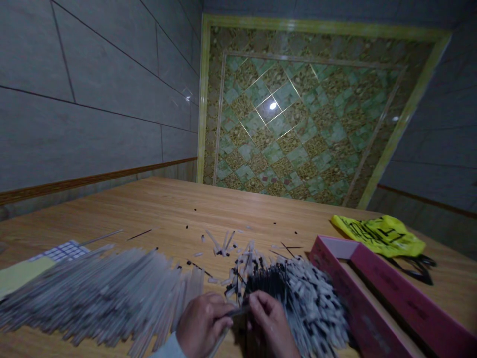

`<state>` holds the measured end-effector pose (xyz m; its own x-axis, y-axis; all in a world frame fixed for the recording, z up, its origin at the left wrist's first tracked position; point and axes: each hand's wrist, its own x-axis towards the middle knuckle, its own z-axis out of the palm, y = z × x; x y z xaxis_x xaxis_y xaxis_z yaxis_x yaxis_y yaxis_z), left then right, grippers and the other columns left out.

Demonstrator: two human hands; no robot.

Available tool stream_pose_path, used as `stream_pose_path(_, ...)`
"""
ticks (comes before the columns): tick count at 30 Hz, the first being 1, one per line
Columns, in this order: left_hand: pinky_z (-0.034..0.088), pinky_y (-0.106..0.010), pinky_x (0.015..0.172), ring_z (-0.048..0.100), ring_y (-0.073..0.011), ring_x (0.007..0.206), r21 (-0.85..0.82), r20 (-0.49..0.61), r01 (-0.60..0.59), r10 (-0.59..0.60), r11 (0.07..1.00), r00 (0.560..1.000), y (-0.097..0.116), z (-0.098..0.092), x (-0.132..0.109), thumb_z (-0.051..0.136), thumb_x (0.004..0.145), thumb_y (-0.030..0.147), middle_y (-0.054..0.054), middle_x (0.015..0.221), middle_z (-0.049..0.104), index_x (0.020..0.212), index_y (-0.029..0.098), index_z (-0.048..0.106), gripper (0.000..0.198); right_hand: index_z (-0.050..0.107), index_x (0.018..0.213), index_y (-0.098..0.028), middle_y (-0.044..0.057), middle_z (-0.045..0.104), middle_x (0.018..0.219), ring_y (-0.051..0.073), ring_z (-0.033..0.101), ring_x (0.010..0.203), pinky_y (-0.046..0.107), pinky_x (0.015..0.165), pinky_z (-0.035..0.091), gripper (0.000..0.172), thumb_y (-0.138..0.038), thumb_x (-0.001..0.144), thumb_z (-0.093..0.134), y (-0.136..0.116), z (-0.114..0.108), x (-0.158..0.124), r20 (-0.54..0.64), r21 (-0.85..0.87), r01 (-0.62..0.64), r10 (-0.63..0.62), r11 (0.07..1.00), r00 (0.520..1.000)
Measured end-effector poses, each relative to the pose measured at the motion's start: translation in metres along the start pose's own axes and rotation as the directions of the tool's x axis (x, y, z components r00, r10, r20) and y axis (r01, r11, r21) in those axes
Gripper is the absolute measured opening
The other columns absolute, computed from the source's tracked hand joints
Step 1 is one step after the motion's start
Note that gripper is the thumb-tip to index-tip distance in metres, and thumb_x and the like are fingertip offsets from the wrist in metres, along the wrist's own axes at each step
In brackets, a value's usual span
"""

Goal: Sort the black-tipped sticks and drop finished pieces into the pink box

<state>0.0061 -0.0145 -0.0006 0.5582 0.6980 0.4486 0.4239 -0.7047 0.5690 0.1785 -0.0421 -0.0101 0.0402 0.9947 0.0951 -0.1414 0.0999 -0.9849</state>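
Note:
My left hand (204, 320) is closed in a pinch around a thin greyish plastic tube (237, 312), whose lower part runs down below the palm. My right hand (270, 323) pinches the tube's other end with thumb and forefinger; small details there are blurred. Left of my hands lies a broad heap of thin translucent tubes (108, 293). Just beyond and beside my right hand spreads a pile of thin black sticks with whitish capped ends (316, 303). Small clear and black caps (223, 243) lie scattered ahead of both hands.
A pink lidless long box (402, 298) stands at the right. Behind it lies a yellow bag (380, 236) with black lettering and dark straps. A checked paper (63, 251) sits at the left under the tubes. Tiled walls (93, 99) rise around the wooden table (167, 199).

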Motion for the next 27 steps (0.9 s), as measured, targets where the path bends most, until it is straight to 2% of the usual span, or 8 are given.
stream_pose_path(4, 0.04, -0.03, 0.061, 0.056, -0.0194, 0.071, 0.297, -0.073, -0.123, 0.151, 0.947, 0.986, -0.004, -0.002, 0.001, 0.053, 0.078, 0.017, -0.004, 0.072, 0.065, 0.097, 0.027, 0.066, 0.025, 0.053, 0.063, -0.014, -0.005, 0.049, 0.043, 0.003, 0.034, 0.031, 0.016, 0.031, 0.02, 0.041, -0.053, 0.071, 0.062, 0.01, 0.0, 0.001, 0.03, -0.011, -0.074, 0.074, 0.997, 0.997)
stream_pose_path(8, 0.035, -0.048, 0.086, 0.055, -0.0216, 0.084, 0.435, -0.121, -0.18, 0.256, 0.882, 0.959, -0.006, -0.006, 0.001, 0.05, 0.079, 0.012, -0.003, 0.086, 0.066, 0.106, 0.031, 0.061, 0.034, 0.054, 0.052, -0.012, -0.004, 0.044, 0.034, 0.002, 0.029, 0.023, 0.016, 0.025, 0.012, 0.053, -0.061, 0.069, 0.058, 0.027, 0.003, 0.003, 0.244, 0.076, -0.253, 0.228, 0.964, 0.942)
stream_pose_path(12, 0.02, -0.054, 0.1, 0.052, -0.0219, 0.096, 0.41, -0.03, -0.251, 0.288, 0.877, 0.957, -0.005, -0.005, 0.002, 0.048, 0.08, 0.015, -0.004, 0.095, 0.064, 0.107, 0.029, 0.057, 0.031, 0.059, 0.066, -0.011, -0.008, 0.043, 0.037, 0.0, 0.023, 0.024, 0.014, 0.026, 0.011, 0.044, -0.054, 0.062, 0.069, 0.026, 0.002, 0.002, 0.484, 0.31, -0.473, 0.291, 0.825, 0.825)
stream_pose_path(16, 0.035, -0.046, 0.091, 0.053, -0.0193, 0.084, 0.297, 0.003, -0.272, 0.284, 0.915, 0.959, -0.001, -0.003, 0.003, 0.042, 0.081, 0.011, -0.005, 0.083, 0.06, 0.094, 0.021, 0.059, 0.023, 0.055, 0.068, -0.015, -0.011, 0.035, 0.036, 0.001, 0.016, 0.025, 0.014, 0.026, 0.01, 0.034, -0.047, 0.069, 0.066, 0.017, -0.001, 0.0, 0.676, 0.348, -0.62, 0.27, 0.703, 0.686)
stream_pose_path(19, 0.042, -0.037, 0.071, 0.051, -0.0196, 0.074, 0.256, 0.039, -0.31, 0.311, 0.916, 0.95, -0.004, -0.004, 0.003, 0.04, 0.082, 0.014, -0.006, 0.073, 0.057, 0.085, 0.019, 0.059, 0.019, 0.056, 0.065, -0.012, -0.01, 0.035, 0.035, 0.001, 0.018, 0.026, 0.016, 0.028, 0.009, 0.039, -0.05, 0.071, 0.063, 0.011, -0.004, -0.002, 0.614, 0.215, -0.502, 0.284, 0.837, 0.736)
stream_pose_path(21, 0.041, -0.035, 0.064, 0.05, -0.0198, 0.07, 0.254, 0.01, -0.307, 0.315, 0.917, 0.949, -0.01, -0.007, 0.001, 0.039, 0.082, 0.016, -0.005, 0.068, 0.057, 0.082, 0.019, 0.059, 0.02, 0.057, 0.061, -0.011, -0.008, 0.039, 0.035, 0.002, 0.023, 0.027, 0.017, 0.029, 0.011, 0.043, -0.052, 0.068, 0.064, 0.006, -0.008, -0.003, 0.5, 0.08, -0.35, 0.266, 0.933, 0.824)
stream_pose_path(24, 0.041, -0.034, 0.062, 0.052, -0.0202, 0.068, 0.202, -0.231, -0.187, 0.232, 0.961, 0.945, -0.024, -0.017, -0.001, 0.036, 0.082, 0.014, -0.005, 0.068, 0.06, 0.082, 0.019, 0.06, 0.024, 0.054, 0.053, -0.012, -0.006, 0.043, 0.036, 0.002, 0.031, 0.031, 0.016, 0.033, 0.015, 0.043, -0.051, 0.066, 0.067, -0.006, -0.013, -0.003, 0.238, -0.085, -0.15, 0.167, 0.985, 0.957)
stream_pose_path(27, 0.045, -0.031, 0.065, 0.057, -0.0196, 0.072, -0.118, -0.529, 0.048, -0.103, 0.992, 0.842, -0.031, -0.027, -0.002, 0.041, 0.083, 0.021, -0.005, 0.075, 0.064, 0.082, 0.019, 0.061, 0.02, 0.051, 0.055, -0.015, -0.005, 0.048, 0.038, 0.003, 0.032, 0.028, 0.016, 0.03, 0.015, 0.04, -0.049, 0.071, 0.062, -0.012, -0.014, 0.0, 0.074, 0.039, -0.169, 0.166, 0.985, 0.983)
